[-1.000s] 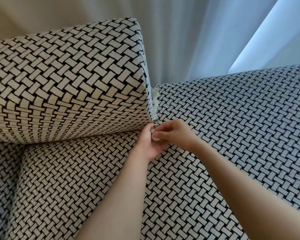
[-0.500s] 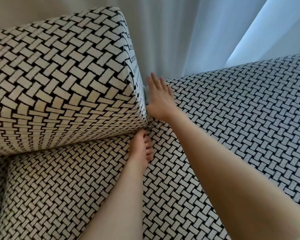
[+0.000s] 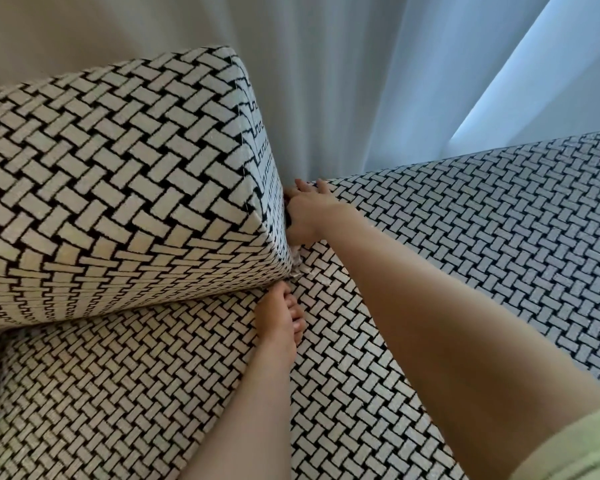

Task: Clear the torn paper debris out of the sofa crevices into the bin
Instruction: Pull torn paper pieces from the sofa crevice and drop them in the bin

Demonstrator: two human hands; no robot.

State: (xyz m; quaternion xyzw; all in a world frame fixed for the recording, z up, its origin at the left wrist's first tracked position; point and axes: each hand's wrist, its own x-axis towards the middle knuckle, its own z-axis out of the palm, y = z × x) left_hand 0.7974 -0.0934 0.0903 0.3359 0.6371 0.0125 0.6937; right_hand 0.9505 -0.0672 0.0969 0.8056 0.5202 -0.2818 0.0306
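White torn paper scraps [image 3: 296,264] stick out of the crevice at the lower corner of the woven-pattern back cushion [image 3: 118,188], where it meets the armrest [image 3: 482,230]. My right hand [image 3: 309,213] reaches into the gap between cushion and armrest, just above the scraps. Two of its fingers lie straight on the armrest; the others are hidden behind the cushion edge. My left hand [image 3: 281,320] rests on the seat [image 3: 125,393] just below the scraps, fingers curled inward over the palm. Its contents are hidden. No bin is in view.
Pale curtains [image 3: 343,81] hang behind the sofa, with a bright strip of window light [image 3: 520,74] at the upper right. The cushion presses tightly against the armrest and the seat.
A second ago my right hand pinched a white scrap at my left palm. It then rose along the crevice and has pushed deeper in. My left hand closed and stayed low.
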